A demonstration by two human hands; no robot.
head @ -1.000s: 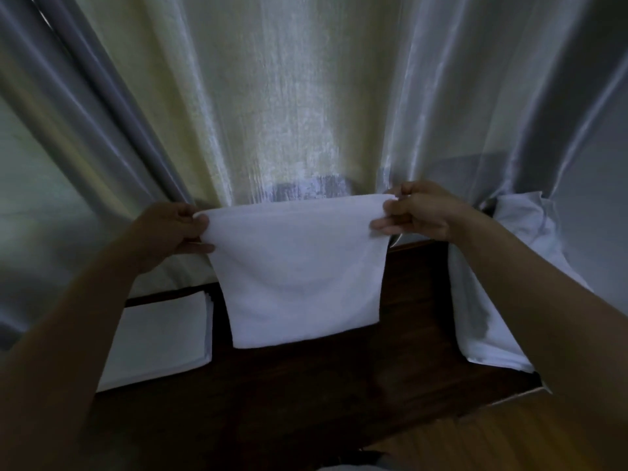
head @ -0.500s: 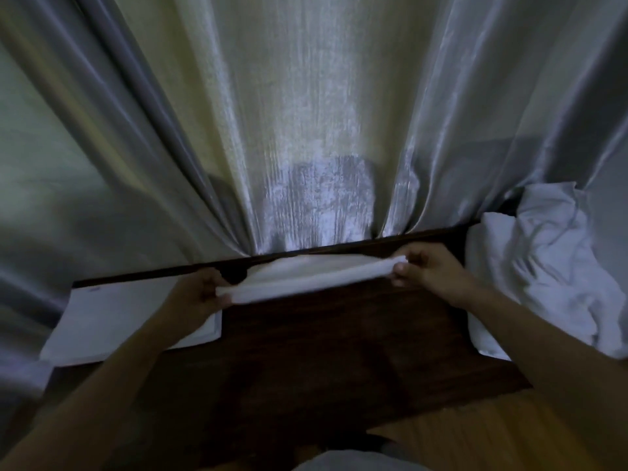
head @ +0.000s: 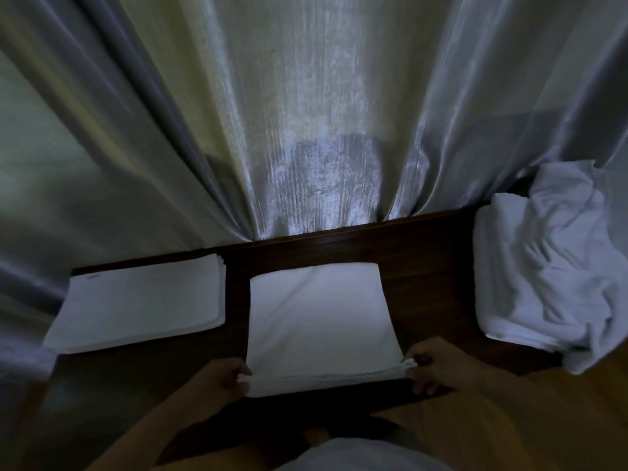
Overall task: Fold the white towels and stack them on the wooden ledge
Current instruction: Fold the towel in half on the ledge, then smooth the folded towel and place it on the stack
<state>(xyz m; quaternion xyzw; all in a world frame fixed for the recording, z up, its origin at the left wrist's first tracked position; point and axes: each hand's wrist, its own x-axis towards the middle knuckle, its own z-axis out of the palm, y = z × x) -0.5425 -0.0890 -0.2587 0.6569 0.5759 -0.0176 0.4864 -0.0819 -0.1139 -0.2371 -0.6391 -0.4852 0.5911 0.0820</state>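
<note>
1. Fingers and thumb of the left hand (head: 222, 377) pinch the near left corner of the middle towel (head: 319, 321); the right hand (head: 430, 365) pinches its near right corner, where we see layered edges (the towel is already doubled).
2. We place this towel flat on the wooden ledge (head: 424, 266), its far edge toward the back edge of the ledge and its near edge at the front edge, between the hands.
3. We find the folded stack (head: 139, 300) at the left end of the ledge, just beside the held towel but apart from it.
4. We find the crumpled pile (head: 550, 266) at the right end, spilling over the front edge (unfolded).
5. We judge the task partly done: one towel in mid-fold, not yet stacked, and the pile waiting.
6. Behind hangs the curtain (head: 306, 113).
</note>
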